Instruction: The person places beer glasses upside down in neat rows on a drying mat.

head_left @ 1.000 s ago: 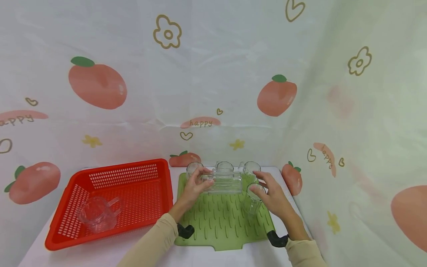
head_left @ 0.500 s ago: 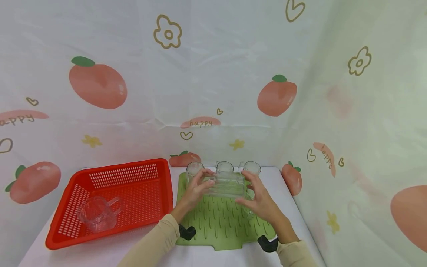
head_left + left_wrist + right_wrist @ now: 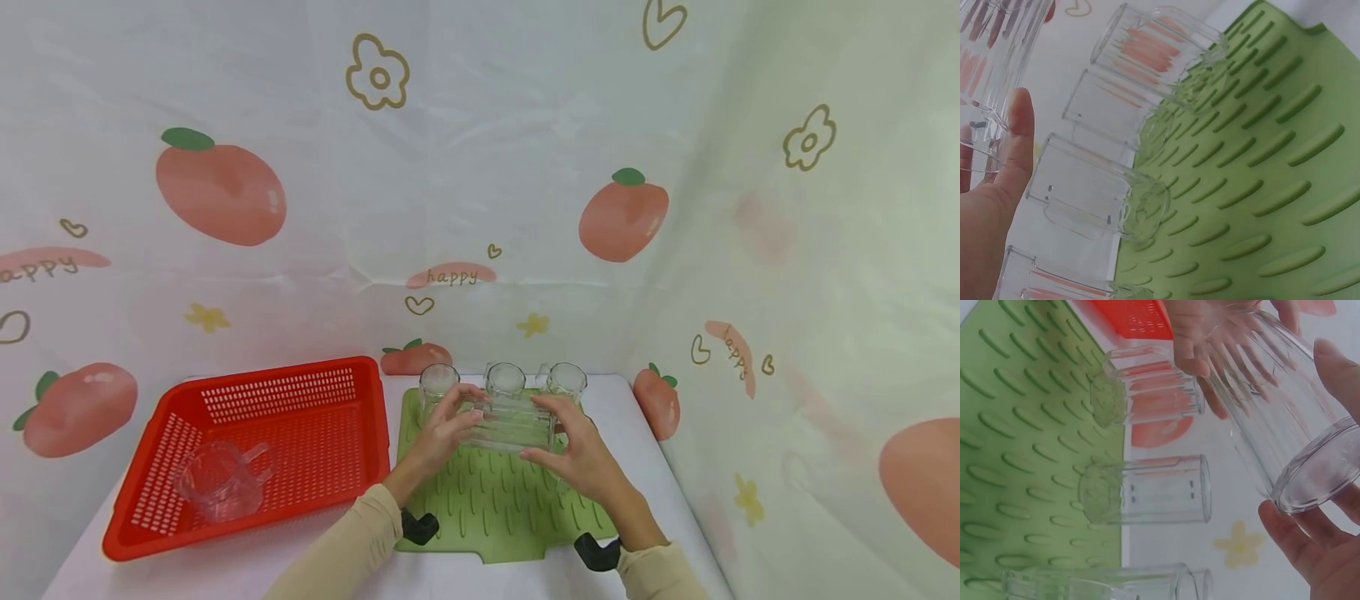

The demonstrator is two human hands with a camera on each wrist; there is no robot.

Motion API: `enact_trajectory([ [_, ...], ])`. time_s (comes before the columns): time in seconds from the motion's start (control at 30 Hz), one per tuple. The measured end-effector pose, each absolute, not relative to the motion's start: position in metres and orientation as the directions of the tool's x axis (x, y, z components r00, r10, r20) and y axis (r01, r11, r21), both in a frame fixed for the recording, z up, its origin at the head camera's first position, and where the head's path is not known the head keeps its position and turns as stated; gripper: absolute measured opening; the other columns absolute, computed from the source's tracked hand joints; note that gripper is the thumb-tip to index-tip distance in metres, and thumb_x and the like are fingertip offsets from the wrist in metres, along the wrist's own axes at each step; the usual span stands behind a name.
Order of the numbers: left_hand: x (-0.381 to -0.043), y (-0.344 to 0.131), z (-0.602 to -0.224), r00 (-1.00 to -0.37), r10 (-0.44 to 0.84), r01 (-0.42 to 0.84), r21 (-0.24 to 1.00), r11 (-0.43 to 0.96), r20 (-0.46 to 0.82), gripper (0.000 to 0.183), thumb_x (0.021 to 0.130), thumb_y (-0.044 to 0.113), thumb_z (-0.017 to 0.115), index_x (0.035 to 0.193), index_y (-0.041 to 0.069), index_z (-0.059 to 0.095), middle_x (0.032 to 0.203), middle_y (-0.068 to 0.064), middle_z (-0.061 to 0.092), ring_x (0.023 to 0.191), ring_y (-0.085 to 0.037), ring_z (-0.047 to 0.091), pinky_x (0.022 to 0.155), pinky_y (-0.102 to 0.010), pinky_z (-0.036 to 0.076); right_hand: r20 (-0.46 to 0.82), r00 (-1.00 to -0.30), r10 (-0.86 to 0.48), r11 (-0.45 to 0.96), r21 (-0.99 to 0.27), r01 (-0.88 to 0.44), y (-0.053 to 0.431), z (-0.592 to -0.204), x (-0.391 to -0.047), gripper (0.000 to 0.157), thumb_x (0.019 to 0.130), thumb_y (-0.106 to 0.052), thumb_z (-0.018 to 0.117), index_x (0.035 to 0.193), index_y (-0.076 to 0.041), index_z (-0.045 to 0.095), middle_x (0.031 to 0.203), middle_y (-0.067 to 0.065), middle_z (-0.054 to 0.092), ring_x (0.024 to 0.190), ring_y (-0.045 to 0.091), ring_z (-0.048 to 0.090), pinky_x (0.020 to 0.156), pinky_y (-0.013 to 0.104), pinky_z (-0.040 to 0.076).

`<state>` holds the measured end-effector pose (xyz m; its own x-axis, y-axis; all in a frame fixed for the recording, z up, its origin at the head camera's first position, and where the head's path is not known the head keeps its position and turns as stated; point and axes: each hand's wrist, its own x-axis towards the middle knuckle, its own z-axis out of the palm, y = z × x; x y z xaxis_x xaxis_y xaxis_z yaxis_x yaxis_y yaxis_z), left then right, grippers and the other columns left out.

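My left hand (image 3: 442, 429) grips one end of a clear ribbed glass cup (image 3: 513, 425), which lies sideways above the green drying mat (image 3: 502, 517). At its other end my right hand (image 3: 577, 450) holds the cup, thumb and fingers spread around the thick round end (image 3: 1316, 469) in the right wrist view. No handle shows on this cup. Behind the hands, a row of clear glass mugs stands upright along the mat's far edge: a left mug (image 3: 438, 383), a middle mug (image 3: 505, 380) and a right mug (image 3: 567, 380). Another mug on the mat is mostly hidden behind my right hand.
To the left, a red plastic basket (image 3: 375, 433) with perforated walls holds a glass mug (image 3: 221, 483) lying tilted. The white table (image 3: 450, 579) backs onto a fruit-print curtain (image 3: 480, 167), which also closes in the right side.
My right hand has moved left from the front-right mug to the sideways cup and taken hold of its free end. The cup has shifted slightly right and nearer me.
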<state>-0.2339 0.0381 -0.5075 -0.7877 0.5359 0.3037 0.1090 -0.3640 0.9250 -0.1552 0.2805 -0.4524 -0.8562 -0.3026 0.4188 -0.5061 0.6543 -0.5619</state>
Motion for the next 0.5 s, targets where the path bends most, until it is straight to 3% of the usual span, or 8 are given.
enact_trajectory([
  [0.2,-0.235,0.036,-0.506,-0.775,0.54,0.187,0.936,-0.297,0.326,0.044,0.103,0.013,0.05,0.141,-0.005,0.04,0.145,-0.029,0.043,0.119,-0.018,0.061,0.096,-0.031,0.056,0.451,-0.846,-0.284,0.648,-0.56,-0.516,0.278,-0.453,-0.154,0.076,0.079,-0.021,0.088,0.145,-0.011,0.051,0.14,0.01,0.057,0.119,0.022,0.06,0.085,0.03,0.058],
  [0.33,-0.235,0.034,-0.503,-0.776,0.538,0.271,0.945,-0.184,0.328,0.047,0.101,0.012,0.055,0.145,0.0,0.043,0.149,-0.026,0.046,0.13,-0.026,0.055,0.103,-0.032,0.051,0.475,-0.834,-0.282,0.647,-0.547,-0.531,0.278,-0.454,-0.155,0.076,0.078,-0.021,0.089,0.143,-0.007,0.053,0.14,0.01,0.057,0.116,0.022,0.06,0.084,0.029,0.058],
  [0.5,-0.232,0.029,-0.497,-0.789,0.557,0.295,0.955,-0.029,0.261,0.055,0.101,0.015,0.061,0.15,0.006,0.04,0.157,-0.021,0.041,0.143,-0.044,0.042,0.112,-0.054,0.045,0.523,-0.8,-0.294,0.659,-0.495,-0.566,0.276,-0.457,-0.157,0.076,0.076,-0.021,0.091,0.141,-0.006,0.055,0.138,0.009,0.059,0.113,0.02,0.06,0.081,0.028,0.056],
])
